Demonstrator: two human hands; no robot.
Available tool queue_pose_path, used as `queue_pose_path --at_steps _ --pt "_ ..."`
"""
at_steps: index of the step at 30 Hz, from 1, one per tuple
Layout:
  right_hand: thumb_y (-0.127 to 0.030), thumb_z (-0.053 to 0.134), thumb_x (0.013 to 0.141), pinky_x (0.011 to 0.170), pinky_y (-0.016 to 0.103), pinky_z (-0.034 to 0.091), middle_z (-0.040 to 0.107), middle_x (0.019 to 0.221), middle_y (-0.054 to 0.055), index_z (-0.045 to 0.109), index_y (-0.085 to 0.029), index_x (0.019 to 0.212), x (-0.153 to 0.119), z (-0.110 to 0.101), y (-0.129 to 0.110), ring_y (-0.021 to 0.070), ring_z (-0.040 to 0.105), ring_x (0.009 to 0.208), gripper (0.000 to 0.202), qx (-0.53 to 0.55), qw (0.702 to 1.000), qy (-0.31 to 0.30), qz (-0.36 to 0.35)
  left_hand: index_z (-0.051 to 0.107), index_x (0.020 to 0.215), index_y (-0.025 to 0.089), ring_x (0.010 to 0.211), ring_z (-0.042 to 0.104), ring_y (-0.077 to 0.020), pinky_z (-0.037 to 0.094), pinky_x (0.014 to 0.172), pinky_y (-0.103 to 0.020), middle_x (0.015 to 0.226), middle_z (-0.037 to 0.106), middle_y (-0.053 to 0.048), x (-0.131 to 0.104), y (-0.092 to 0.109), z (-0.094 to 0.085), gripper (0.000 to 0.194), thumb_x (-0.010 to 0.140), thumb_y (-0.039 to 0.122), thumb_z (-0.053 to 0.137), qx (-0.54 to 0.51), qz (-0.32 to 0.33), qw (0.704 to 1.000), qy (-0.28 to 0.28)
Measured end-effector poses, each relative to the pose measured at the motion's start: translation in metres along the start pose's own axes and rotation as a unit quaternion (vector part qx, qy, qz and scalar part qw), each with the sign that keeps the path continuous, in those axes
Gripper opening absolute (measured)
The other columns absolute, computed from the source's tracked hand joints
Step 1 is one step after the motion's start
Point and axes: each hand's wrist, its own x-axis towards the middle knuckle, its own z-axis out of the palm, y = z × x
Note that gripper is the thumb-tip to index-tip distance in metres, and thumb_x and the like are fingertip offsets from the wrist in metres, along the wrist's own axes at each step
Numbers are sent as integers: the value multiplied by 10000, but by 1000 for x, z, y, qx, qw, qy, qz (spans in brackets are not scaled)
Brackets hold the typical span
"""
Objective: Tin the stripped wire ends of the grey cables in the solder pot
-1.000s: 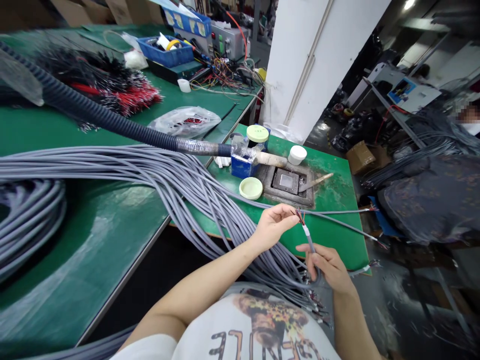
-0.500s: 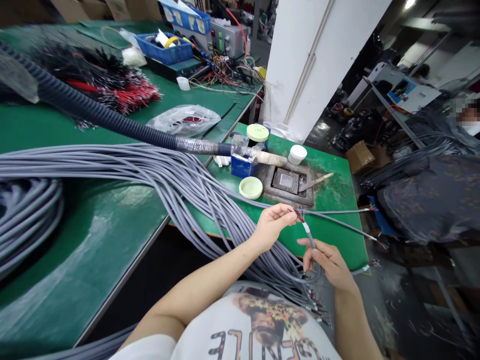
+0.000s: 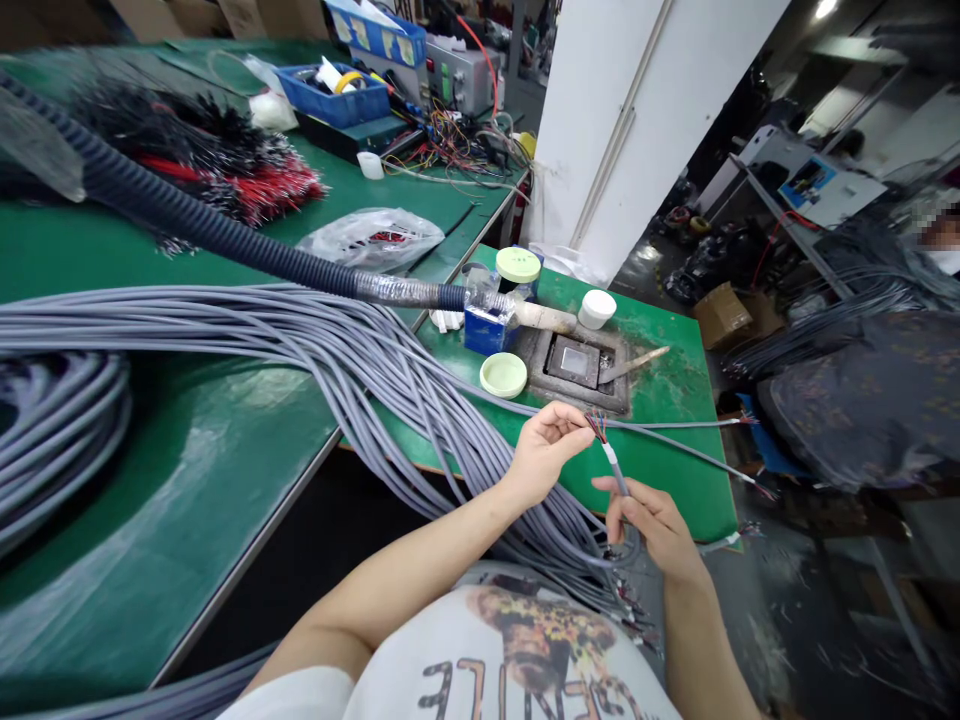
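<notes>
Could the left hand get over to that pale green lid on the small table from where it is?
Probably yes: the left hand sits just below the pale green lid, with only a thin grey cable lying between, though its fingers pinch wire ends.

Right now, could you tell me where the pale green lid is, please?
In the head view the lid lies on the small green table, just left of the metal block, beyond the left hand.

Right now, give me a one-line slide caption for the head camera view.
Right hand holds a grey cable while left hand pinches its coloured wire ends above a green bench.
</notes>
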Motion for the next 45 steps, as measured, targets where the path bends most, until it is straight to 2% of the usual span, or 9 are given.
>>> queue_pose_path --at_steps 11,17,25,35,40,43,45 --pt "-333 455 938 540 220 414 599 609 -7 587 -161 1210 -1 1 -3 90 509 532 348 -25 1000 -4 6 665 746 141 632 550 -93 435 623 -209 700 645 -10 4 11 -2 177 685 268 772 18 -17 1000 -12" --pt "-339 451 940 528 213 398 586 597 -14 587 -158 1212 -1 1 -7 81 491 521 354 -43 999 -7 17 674 745 148 696 600 -123 477 699 -250 737 653 -18 8 18 -3 158 690 262 769 18 14 998 -55" --pt "-350 442 941 554 230 414 596 629 -8 568 -159 1234 -2 0 -8 92 504 547 372 -72 997 -9 25 662 760 146 700 594 -127 472 675 -246 746 652 -30 8 23 -6 143 750 274 725 70 48 993 -78" --pt "-372 419 943 577 243 432 607 655 11 569 -133 1226 -2 1 -16 105 508 576 399 -111 993 -11 28 686 772 147 675 622 -136 497 658 -250 733 680 -36 9 26 -5 169 739 307 731 62 39 995 -62" --pt "-367 464 918 685 264 465 635 942 57 524 -194 1273 5 3 -37 120 542 725 399 -165 985 53 3 704 781 146 678 652 -154 515 670 -265 739 706 -46 5 18 -1 208 709 336 754 53 -8 998 -24" --pt "-371 536 877 648 256 463 628 923 44 511 -214 1294 18 10 -51 119 533 700 446 -179 978 106 -24 708 766 145 682 652 -165 520 683 -285 740 707 -49 1 12 5 243 681 363 771 59 -27 998 -27" --pt "-380 584 843 599 243 447 631 865 38 576 -203 1226 28 16 -58 115 522 661 423 -195 967 154 -49 703 741 144 662 634 -154 510 660 -273 725 699 -42 -2 9 8 255 663 373 783 61 -26 998 -23"
